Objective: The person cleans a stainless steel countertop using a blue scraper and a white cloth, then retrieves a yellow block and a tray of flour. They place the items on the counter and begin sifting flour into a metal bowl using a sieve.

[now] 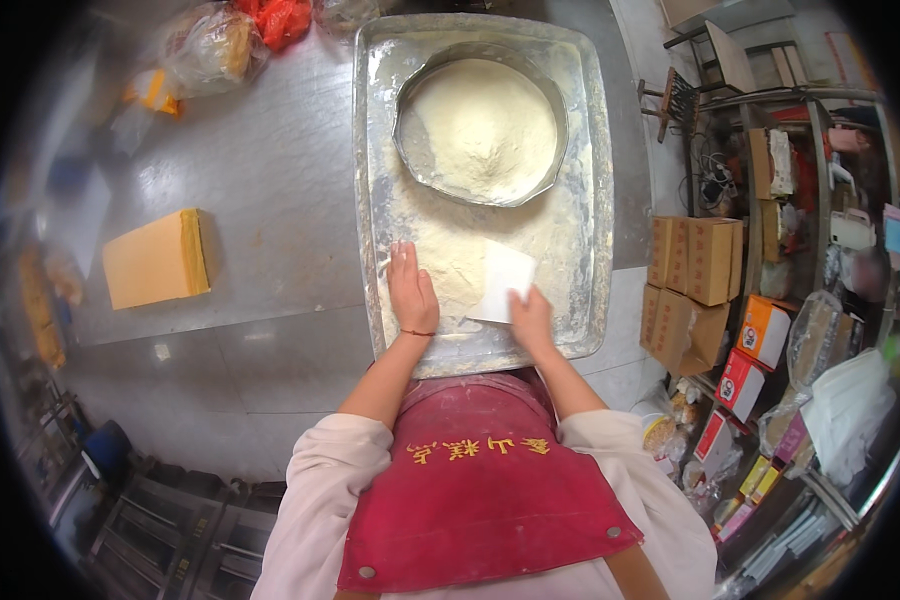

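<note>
Before me a large metal tray point(604, 225) holds a spread of pale flour-like powder point(450, 274) on its near half. My right hand point(531, 319) grips a thin white flat sheet, seemingly a scraper point(508, 277), which touches the powder. To the left, my left hand point(414, 292) rests against the powder with fingers extended together, thumb slightly apart, holding nothing. A red string circles that wrist. Farther back in the tray, a drum sieve point(560, 161) with a thin upright wall contains a mound of powder point(487, 124).
The tray lies on a metal worktable point(285, 187). A cardboard block or box point(157, 259) sits left, with plastic bags point(214, 49) at the far left. On the right stand stacked cartons point(682, 322), crowded shelving point(817, 202) and a small stool point(675, 101).
</note>
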Demonstrator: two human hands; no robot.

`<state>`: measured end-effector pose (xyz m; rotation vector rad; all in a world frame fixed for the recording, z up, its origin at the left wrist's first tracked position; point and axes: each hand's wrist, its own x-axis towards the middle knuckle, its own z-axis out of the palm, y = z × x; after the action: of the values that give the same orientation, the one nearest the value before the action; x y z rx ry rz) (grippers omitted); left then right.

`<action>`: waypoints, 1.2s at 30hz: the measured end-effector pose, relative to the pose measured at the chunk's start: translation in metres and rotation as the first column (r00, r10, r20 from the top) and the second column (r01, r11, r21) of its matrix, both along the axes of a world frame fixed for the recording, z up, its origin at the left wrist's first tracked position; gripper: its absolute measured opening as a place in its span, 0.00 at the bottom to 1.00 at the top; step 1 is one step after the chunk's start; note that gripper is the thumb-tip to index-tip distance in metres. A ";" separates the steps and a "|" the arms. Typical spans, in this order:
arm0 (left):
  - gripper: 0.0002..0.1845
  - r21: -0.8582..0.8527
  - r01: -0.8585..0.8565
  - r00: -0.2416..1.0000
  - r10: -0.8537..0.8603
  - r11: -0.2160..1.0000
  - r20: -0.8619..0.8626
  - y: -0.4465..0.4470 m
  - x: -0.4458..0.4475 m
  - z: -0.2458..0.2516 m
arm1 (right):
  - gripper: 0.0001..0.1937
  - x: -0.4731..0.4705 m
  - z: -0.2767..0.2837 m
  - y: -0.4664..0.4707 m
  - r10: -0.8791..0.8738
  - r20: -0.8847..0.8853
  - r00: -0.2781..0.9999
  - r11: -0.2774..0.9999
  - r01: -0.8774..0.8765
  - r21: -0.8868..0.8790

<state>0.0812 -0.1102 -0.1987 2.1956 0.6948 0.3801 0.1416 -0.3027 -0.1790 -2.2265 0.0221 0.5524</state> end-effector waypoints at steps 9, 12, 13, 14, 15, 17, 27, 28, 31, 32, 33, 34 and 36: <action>0.25 -0.336 -0.007 0.975 0.081 0.942 0.206 -0.009 0.053 0.063 | 0.12 0.021 0.029 0.081 0.078 -0.398 0.914 0.876 0.128 0.465; 0.26 -0.442 0.067 0.927 0.109 0.894 0.360 0.000 0.089 0.099 | 0.13 0.067 0.088 0.080 0.155 -0.180 0.971 0.846 -0.036 0.532; 0.26 -0.463 0.072 0.914 0.128 0.884 0.386 0.007 0.108 0.106 | 0.12 0.085 0.104 0.083 0.147 -0.092 0.985 0.889 -0.091 0.450; 0.27 -0.481 0.067 0.906 0.149 0.874 0.397 0.016 0.126 0.111 | 0.10 0.104 0.117 0.087 0.191 0.013 0.982 0.869 -0.175 0.462; 0.28 -0.492 0.051 0.902 0.172 0.869 0.396 0.025 0.146 0.113 | 0.09 0.122 0.126 0.092 0.229 0.130 0.965 0.940 -0.254 0.228; 0.29 -0.517 0.008 0.900 0.219 0.856 0.378 0.041 0.170 0.116 | 0.06 0.150 0.136 0.102 0.379 0.355 0.855 0.925 -0.339 -0.171; 0.36 -0.934 0.040 0.910 0.372 0.356 0.181 0.043 0.202 0.105 | 0.07 0.152 0.143 0.111 0.308 0.496 0.812 0.940 -0.180 -0.289; 0.37 -0.930 0.082 0.911 0.351 0.358 0.216 0.042 0.201 0.102 | 0.07 0.150 0.143 0.111 0.376 0.422 0.825 0.905 -0.230 -0.357; 0.39 -0.864 0.087 0.937 0.254 0.496 0.241 0.034 0.199 0.099 | 0.07 0.146 0.144 0.109 0.579 0.359 0.732 0.815 -0.498 -0.298; 0.39 -0.825 0.047 0.957 0.211 0.564 0.199 0.032 0.199 0.098 | 0.06 0.145 0.144 0.108 0.486 0.400 0.777 0.867 -0.373 -0.330; 0.38 -0.808 0.039 0.958 0.208 0.588 0.197 0.031 0.199 0.098 | 0.05 0.144 0.145 0.107 0.432 0.411 0.803 0.892 -0.316 -0.322; 0.37 -0.791 0.030 0.959 0.205 0.611 0.195 0.025 0.200 0.099 | 0.05 0.143 0.145 0.106 0.319 0.454 0.832 0.927 -0.174 -0.332; 0.35 -0.708 0.079 0.979 0.079 0.702 0.188 0.018 0.198 0.098 | 0.05 0.141 0.144 0.103 0.485 0.415 0.770 0.875 -0.424 -0.236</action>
<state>0.2787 -0.0924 -0.1012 1.3825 0.5935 0.2657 0.2826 -0.1994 -0.0353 -2.4452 -0.7765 0.2547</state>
